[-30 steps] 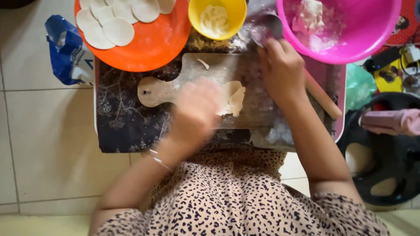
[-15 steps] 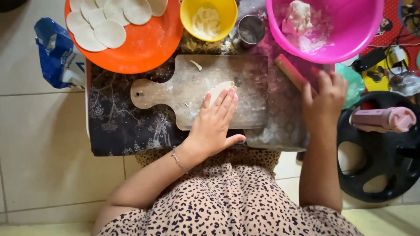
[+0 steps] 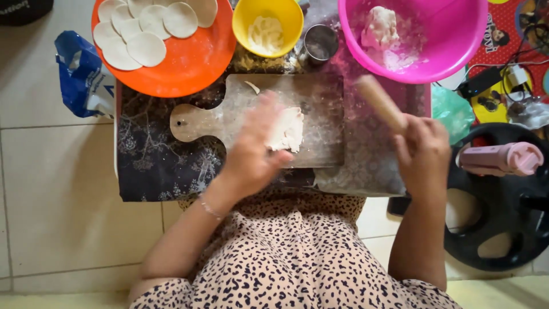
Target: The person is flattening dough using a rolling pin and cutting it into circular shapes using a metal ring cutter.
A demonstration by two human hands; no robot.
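Observation:
A floured wooden board (image 3: 311, 100) with a handle lies on a dark patterned cloth (image 3: 151, 166). A flattened piece of white dough (image 3: 289, 129) rests on the board. My left hand (image 3: 254, 151) lies flat over the dough's left side, fingers together. My right hand (image 3: 423, 151) grips a wooden rolling pin (image 3: 380, 103), lifted and tilted above the board's right end.
Behind the board stand an orange plate (image 3: 194, 66) with several rolled dough rounds, a yellow bowl (image 3: 267, 26), a small metal cup (image 3: 320, 43) and a pink bowl (image 3: 440, 40) holding dough. A blue bag (image 3: 83, 77) lies left. A black ring-shaped object (image 3: 503, 229) and pink bottle (image 3: 500, 159) sit right.
My right hand has picked up the rolling pin and raised it over the board's right end. My left hand has shifted left on the dough.

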